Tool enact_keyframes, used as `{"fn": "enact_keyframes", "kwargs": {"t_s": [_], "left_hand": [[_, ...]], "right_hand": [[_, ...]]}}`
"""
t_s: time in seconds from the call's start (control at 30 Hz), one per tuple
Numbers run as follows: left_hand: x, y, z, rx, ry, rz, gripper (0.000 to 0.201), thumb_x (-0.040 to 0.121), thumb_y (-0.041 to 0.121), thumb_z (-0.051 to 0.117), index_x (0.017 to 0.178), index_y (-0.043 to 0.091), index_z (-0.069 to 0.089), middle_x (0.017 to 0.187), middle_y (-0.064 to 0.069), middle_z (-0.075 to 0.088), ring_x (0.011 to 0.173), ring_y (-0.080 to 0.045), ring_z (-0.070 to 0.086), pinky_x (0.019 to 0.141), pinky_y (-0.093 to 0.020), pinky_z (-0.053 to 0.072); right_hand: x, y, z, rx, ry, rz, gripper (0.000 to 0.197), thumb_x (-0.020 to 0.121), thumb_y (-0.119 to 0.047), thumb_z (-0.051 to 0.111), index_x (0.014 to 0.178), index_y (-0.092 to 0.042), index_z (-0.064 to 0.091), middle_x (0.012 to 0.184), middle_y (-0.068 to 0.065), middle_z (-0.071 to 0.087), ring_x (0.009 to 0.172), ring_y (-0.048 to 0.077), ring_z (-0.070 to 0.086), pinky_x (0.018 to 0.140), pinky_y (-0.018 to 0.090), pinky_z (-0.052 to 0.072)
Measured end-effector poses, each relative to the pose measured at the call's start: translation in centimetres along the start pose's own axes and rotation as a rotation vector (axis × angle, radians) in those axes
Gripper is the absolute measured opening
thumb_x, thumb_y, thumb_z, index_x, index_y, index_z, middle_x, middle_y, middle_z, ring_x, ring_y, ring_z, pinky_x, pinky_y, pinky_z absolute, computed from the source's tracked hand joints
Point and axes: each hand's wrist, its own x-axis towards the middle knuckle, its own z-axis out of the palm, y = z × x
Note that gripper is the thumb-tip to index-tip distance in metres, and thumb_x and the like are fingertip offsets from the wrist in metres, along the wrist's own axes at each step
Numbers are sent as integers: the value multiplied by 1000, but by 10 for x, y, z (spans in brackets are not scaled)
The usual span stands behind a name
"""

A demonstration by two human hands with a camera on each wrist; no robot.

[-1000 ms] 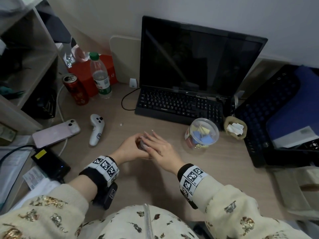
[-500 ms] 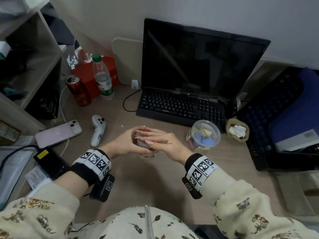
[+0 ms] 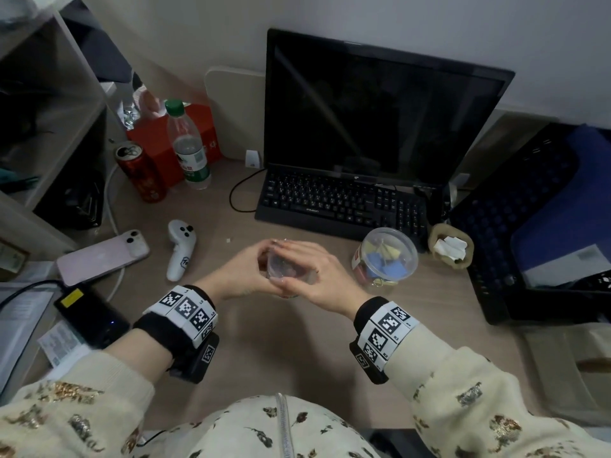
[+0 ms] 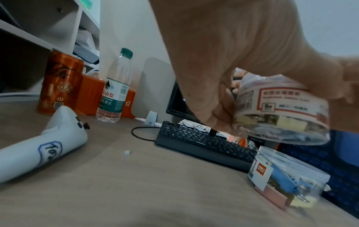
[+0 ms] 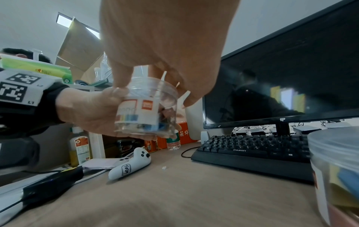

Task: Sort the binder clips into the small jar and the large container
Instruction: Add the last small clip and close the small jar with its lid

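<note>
I hold the small jar (image 3: 285, 270) in the air above the desk (image 3: 297, 342), in the centre of the head view, and both my hands are closed on it: my left hand (image 3: 243, 271) wraps the body from the left side, and my right hand (image 3: 317, 276) sits over the top with the fingers (image 5: 120, 76) curled around the lid. Through the clear wall I see some small clips at the bottom, blue and yellow, but I cannot count them. I judge that I am twisting the lid, though whether I am opening or closing it I cannot tell. The danger here is that the jar is smooth plastic with a glossy label and hangs with nothing under it; if my left grip slips while the right hand turns, it can drop and the small clips scatter over the desk. If the lid comes free suddenly while the jar tilts, the clips may also pour out. A little further, at right of centre, the large container (image 3: 385, 257) stands on the desk just in front of the keyboard (image 3: 334, 203), with its lid on and bigger blue, yellow and pink clips inside. It is near my right wrist, so a wide movement of the elbow could push it over. To the left lies a white controller (image 3: 180, 249), well apart from my hands, and I think it is not in danger.
</note>
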Motion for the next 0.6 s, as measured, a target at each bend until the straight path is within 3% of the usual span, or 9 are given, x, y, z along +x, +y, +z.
{"fn": "enact_keyframes", "kwargs": {"t_s": [0.07, 0.17, 0.27, 0.43, 0.5, 0.6], "left_hand": [[3, 3, -1, 32, -37, 11, 90, 53, 26, 92, 132, 22, 50, 120, 8, 64, 110, -3, 62, 93, -20, 48], [7, 7, 2, 51, 24, 37, 88, 49, 36, 89, 128, 20, 54, 115, 8, 66, 106, -3, 63, 91, -20, 49], [11, 9, 7, 88, 85, 52, 73, 55, 25, 90, 120, 20, 59, 109, 7, 67, 99, -5, 64, 84, -19, 51], [18, 2, 12, 163, 135, 49, 61, 62, 17, 88, 111, 35, 57, 108, 12, 66, 102, -5, 61, 89, -22, 50], [21, -2, 17, 159, 123, 38, 59, 63, 19, 86, 109, 40, 55, 108, 14, 65, 103, -2, 60, 90, -24, 50], [33, -12, 26, 144, 118, -4, 60, 61, 29, 85, 113, 35, 55, 107, 16, 65, 102, 1, 60, 94, -30, 51]], "right_hand": [[1, -1, -8, 60, -49, 86, 68, 83, -46, 70, 144, -32, 43, 151, -12, 38, 138, 3, 31, 114, 26, 24], [3, -2, -10, 147, 11, 147, 68, 82, -41, 73, 143, -28, 45, 139, -9, 47, 128, 5, 43, 111, 29, 36], [3, 0, -7, 131, 65, 155, 69, 82, -40, 72, 143, -24, 44, 132, -7, 49, 122, 4, 45, 106, 23, 39], [-1, 8, 4, 107, 140, 157, 71, 84, -39, 71, 146, -22, 41, 131, -6, 46, 119, 0, 43, 100, 8, 35], [0, 12, 6, 97, 123, 196, 71, 85, -41, 70, 146, -23, 40, 132, -6, 46, 118, 1, 44, 99, 8, 35], [4, 20, -6, 18, -9, 288, 75, 84, -52, 66, 148, -25, 37, 139, -6, 43, 125, 6, 42, 105, 17, 35]]}}
